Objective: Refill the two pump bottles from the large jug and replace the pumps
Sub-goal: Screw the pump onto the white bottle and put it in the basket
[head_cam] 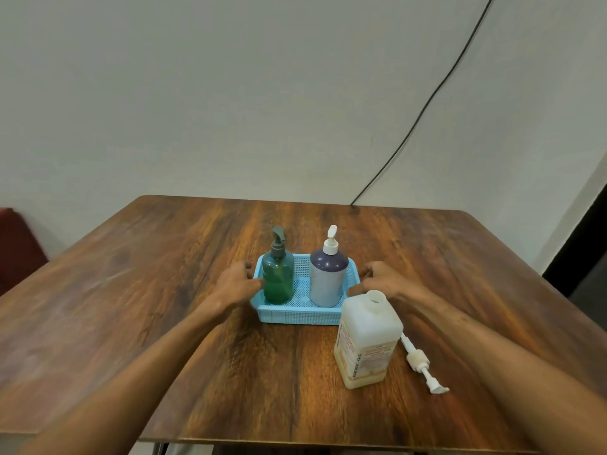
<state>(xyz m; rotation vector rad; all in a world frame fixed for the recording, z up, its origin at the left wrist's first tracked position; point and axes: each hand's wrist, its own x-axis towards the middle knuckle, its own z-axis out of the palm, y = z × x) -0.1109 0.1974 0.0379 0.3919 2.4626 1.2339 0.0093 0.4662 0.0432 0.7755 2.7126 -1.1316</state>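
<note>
At the far left, beyond the table (164, 290), a dark red object (16, 244) sits against the wall. The left hand (236, 284) lies at the left side of the blue basket (295, 315), which stands near the middle of the table. Its fingers are bent at the basket's far-left corner and its thumb points toward the green bottle (278, 277); motion blur hides whether it actually grips the rim. The green bottle stands upright in the left half of the basket with its grey pump on. Beside it in the right half stands the pale bottle (328, 280), dark at the shoulder, with its white pump on. Just off the basket's near-right corner stands the large jug (366, 343), its mouth uncapped (a little yellowish liquid shows at its base). The right hand (381, 277) is at the basket's right side, fingers loosely bent, its hold likewise unclear. A loose white pump (422, 364) lies on the table just right of the jug. A black cable (427, 103) runs down the wall.
</note>
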